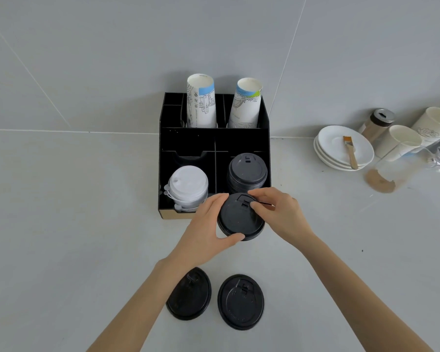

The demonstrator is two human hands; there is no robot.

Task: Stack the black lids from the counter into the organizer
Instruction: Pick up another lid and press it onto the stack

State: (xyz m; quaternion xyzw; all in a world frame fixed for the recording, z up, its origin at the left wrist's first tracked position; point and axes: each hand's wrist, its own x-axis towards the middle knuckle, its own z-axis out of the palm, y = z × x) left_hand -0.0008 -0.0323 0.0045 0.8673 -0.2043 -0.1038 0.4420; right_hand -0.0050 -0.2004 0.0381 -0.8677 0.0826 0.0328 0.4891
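A black lid (238, 219) is held in the air just in front of the black organizer (187, 138). My left hand (208, 229) grips its left and near rim. My right hand (279, 212) pinches its far edge by the sip tab. A stack of black lids (247, 171) sits in the organizer's front right compartment. Two more black lids lie flat on the counter near me, one on the left (189, 293) partly under my left forearm, the other on the right (240, 301).
White lids (187, 186) fill the organizer's front left compartment; two stacks of paper cups (201, 102) stand in its back. To the right are stacked white saucers (344, 148) with a brush, paper cups (401, 143), a shaker jar (377, 123) and a clear plastic cup (384, 179).
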